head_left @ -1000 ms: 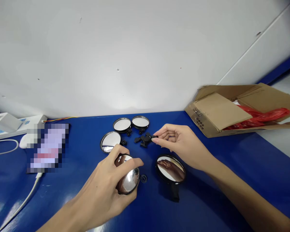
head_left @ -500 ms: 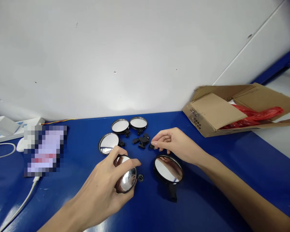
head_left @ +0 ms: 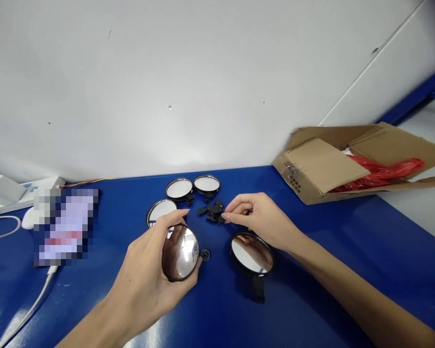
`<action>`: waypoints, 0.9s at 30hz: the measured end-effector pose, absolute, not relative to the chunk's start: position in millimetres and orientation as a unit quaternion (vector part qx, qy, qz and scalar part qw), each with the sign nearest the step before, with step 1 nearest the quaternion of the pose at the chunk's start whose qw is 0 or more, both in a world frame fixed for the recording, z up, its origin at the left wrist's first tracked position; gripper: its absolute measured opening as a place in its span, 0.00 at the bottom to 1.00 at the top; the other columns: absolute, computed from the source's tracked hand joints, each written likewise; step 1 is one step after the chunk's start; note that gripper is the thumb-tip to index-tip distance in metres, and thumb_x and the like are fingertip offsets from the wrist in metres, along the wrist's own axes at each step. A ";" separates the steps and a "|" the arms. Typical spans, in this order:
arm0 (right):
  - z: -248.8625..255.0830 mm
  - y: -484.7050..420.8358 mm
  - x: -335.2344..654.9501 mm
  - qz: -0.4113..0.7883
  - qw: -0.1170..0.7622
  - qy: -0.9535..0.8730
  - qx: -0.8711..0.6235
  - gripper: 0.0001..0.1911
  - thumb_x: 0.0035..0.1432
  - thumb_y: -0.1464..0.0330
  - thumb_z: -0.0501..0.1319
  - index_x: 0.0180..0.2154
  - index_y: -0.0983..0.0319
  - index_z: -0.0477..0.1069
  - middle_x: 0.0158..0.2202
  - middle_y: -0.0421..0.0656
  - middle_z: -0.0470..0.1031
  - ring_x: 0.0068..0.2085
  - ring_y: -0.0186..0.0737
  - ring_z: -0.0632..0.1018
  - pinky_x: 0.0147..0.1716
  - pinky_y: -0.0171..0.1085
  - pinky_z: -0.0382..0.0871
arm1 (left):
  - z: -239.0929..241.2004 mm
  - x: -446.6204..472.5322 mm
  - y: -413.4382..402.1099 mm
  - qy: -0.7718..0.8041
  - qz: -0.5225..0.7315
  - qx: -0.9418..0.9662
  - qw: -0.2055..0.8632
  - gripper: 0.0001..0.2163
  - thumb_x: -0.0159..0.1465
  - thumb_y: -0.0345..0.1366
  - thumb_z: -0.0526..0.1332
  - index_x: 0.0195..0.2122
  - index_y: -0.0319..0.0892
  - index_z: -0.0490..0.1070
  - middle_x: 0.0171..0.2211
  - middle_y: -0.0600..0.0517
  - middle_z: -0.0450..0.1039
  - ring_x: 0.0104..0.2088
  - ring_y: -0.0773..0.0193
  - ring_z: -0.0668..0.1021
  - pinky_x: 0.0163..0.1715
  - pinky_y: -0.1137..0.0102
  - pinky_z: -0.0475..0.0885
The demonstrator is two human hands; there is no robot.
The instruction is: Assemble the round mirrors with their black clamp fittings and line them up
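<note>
My left hand (head_left: 148, 266) is wrapped round the rim of a round black-framed mirror (head_left: 181, 253), with its glass facing up and its small black joint (head_left: 205, 254) sticking out to the right. My right hand (head_left: 257, 215) is closed in a pinch at the right edge of a pile of small black parts (head_left: 213, 210). At its fingertips is one small black part (head_left: 221, 219), mostly covered. Below this hand lies another round mirror (head_left: 253, 253) with a black stem (head_left: 258, 289) pointing toward me.
Three more round mirrors lie behind: the left mirror (head_left: 160, 209), the middle mirror (head_left: 179, 188) and the right mirror (head_left: 207, 184). A phone (head_left: 68, 222) with a white cable (head_left: 39, 297) is at left, near a power strip (head_left: 39, 186). An open cardboard box (head_left: 304, 179) holds red plastic (head_left: 384, 171).
My left hand has shifted slightly up and left with the mirror, its fingers now round the rim rather than across the glass. My right fingertips have moved slightly left, against the pile.
</note>
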State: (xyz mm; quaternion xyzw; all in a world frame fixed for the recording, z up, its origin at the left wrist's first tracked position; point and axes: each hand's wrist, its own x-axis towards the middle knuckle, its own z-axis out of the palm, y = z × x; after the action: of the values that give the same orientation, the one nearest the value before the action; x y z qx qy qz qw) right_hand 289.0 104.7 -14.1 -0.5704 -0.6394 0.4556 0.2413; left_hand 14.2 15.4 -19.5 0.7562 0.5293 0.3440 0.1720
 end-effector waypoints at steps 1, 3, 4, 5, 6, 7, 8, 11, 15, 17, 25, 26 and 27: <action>-13.7 104.7 289.2 0.456 0.239 -0.640 -0.570 0.12 0.63 0.59 0.76 0.39 0.60 0.85 0.36 0.45 0.90 0.40 0.47 0.89 0.41 0.40 0.77 | -18.6 14.5 15.5 0.532 0.348 0.754 0.165 0.31 0.68 0.39 0.73 0.69 0.57 0.63 0.51 0.55 0.85 0.47 0.56 0.90 0.45 0.64 0.85; -11.9 104.9 289.7 0.453 0.239 -0.641 -0.571 0.12 0.64 0.58 0.75 0.39 0.60 0.85 0.37 0.46 0.90 0.41 0.48 0.89 0.42 0.41 0.78 | -16.9 14.9 15.1 0.540 0.354 0.747 0.155 0.30 0.68 0.41 0.73 0.68 0.56 0.64 0.54 0.54 0.86 0.50 0.53 0.90 0.45 0.63 0.85; -10.4 104.7 289.7 0.447 0.243 -0.643 -0.572 0.12 0.65 0.58 0.75 0.39 0.60 0.85 0.37 0.46 0.90 0.40 0.47 0.88 0.42 0.41 0.77 | -16.3 15.0 14.7 0.544 0.357 0.744 0.151 0.30 0.67 0.42 0.74 0.67 0.56 0.64 0.55 0.54 0.86 0.51 0.52 0.90 0.45 0.63 0.86; -8.5 104.0 289.4 0.436 0.252 -0.647 -0.573 0.12 0.66 0.58 0.74 0.39 0.60 0.85 0.36 0.45 0.89 0.39 0.47 0.88 0.41 0.41 0.77 | -16.1 15.2 14.4 0.545 0.360 0.742 0.148 0.31 0.67 0.42 0.74 0.67 0.56 0.64 0.55 0.53 0.86 0.51 0.51 0.91 0.45 0.62 0.86; -6.2 102.6 288.7 0.420 0.264 -0.656 -0.569 0.12 0.67 0.57 0.74 0.38 0.60 0.85 0.36 0.45 0.89 0.38 0.45 0.87 0.39 0.40 0.76 | -16.2 15.2 14.2 0.545 0.365 0.741 0.146 0.31 0.66 0.43 0.75 0.67 0.56 0.65 0.56 0.53 0.86 0.52 0.51 0.91 0.45 0.62 0.86; -3.6 100.4 287.4 0.402 0.277 -0.670 -0.559 0.13 0.68 0.57 0.73 0.38 0.60 0.85 0.35 0.44 0.88 0.37 0.44 0.86 0.36 0.39 0.74 | -16.6 15.2 14.1 0.544 0.368 0.740 0.146 0.31 0.66 0.43 0.75 0.68 0.56 0.65 0.56 0.52 0.86 0.52 0.50 0.91 0.45 0.61 0.87; -0.8 97.2 285.6 0.389 0.287 -0.688 -0.541 0.13 0.68 0.56 0.73 0.39 0.59 0.85 0.35 0.43 0.88 0.36 0.42 0.84 0.34 0.38 0.73 | -17.4 15.1 14.1 0.541 0.371 0.740 0.146 0.32 0.66 0.43 0.76 0.68 0.56 0.65 0.56 0.52 0.86 0.52 0.50 0.91 0.46 0.61 0.87; 5.9 83.2 278.6 0.401 0.298 -0.749 -0.435 0.10 0.70 0.59 0.75 0.47 0.57 0.86 0.37 0.40 0.87 0.36 0.38 0.83 0.33 0.36 0.71 | -19.7 14.4 14.9 0.539 0.378 0.736 0.157 0.32 0.66 0.42 0.76 0.69 0.56 0.65 0.56 0.52 0.86 0.53 0.50 0.90 0.47 0.60 0.87; 8.6 66.0 271.3 0.364 0.314 -0.835 -0.269 0.10 0.74 0.69 0.72 0.54 0.56 0.85 0.47 0.42 0.86 0.44 0.36 0.84 0.44 0.34 0.77 | -19.3 13.2 15.8 0.539 0.381 0.722 0.205 0.33 0.65 0.43 0.79 0.67 0.57 0.66 0.57 0.53 0.84 0.55 0.50 0.89 0.50 0.59 0.87; 9.2 62.3 270.2 0.319 0.324 -0.861 -0.226 0.08 0.76 0.71 0.70 0.53 0.58 0.86 0.48 0.43 0.86 0.47 0.35 0.83 0.49 0.34 0.78 | -17.7 12.6 15.6 0.534 0.379 0.710 0.259 0.36 0.62 0.44 0.82 0.67 0.59 0.66 0.58 0.53 0.84 0.56 0.50 0.88 0.52 0.58 0.86; 7.0 55.6 266.3 0.219 0.392 -0.879 -0.159 0.05 0.75 0.74 0.70 0.50 0.62 0.84 0.42 0.41 0.88 0.39 0.35 0.82 0.42 0.36 0.79 | -18.2 10.2 12.0 0.435 0.391 0.600 0.546 0.37 0.59 0.50 0.85 0.66 0.61 0.71 0.62 0.50 0.82 0.58 0.49 0.86 0.60 0.58 0.84; 6.6 53.7 265.3 0.199 0.407 -0.878 -0.154 0.05 0.75 0.75 0.70 0.49 0.62 0.84 0.42 0.42 0.88 0.38 0.35 0.82 0.40 0.36 0.79 | -18.3 10.0 11.1 0.436 0.394 0.591 0.553 0.38 0.59 0.51 0.84 0.68 0.62 0.70 0.64 0.50 0.80 0.59 0.49 0.86 0.61 0.57 0.84; 6.9 51.8 264.7 0.182 0.419 -0.877 -0.151 0.06 0.75 0.76 0.69 0.49 0.63 0.83 0.42 0.42 0.89 0.38 0.36 0.82 0.40 0.37 0.79 | -18.1 9.8 10.2 0.441 0.399 0.585 0.551 0.40 0.60 0.52 0.84 0.69 0.64 0.68 0.66 0.49 0.78 0.59 0.49 0.85 0.62 0.56 0.83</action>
State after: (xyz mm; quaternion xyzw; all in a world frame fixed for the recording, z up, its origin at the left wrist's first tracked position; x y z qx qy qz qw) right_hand 264.7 51.8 6.9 -0.1511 -0.8766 0.1818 0.4192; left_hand 9.8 10.2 -18.1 0.5852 0.4413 0.3992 0.5509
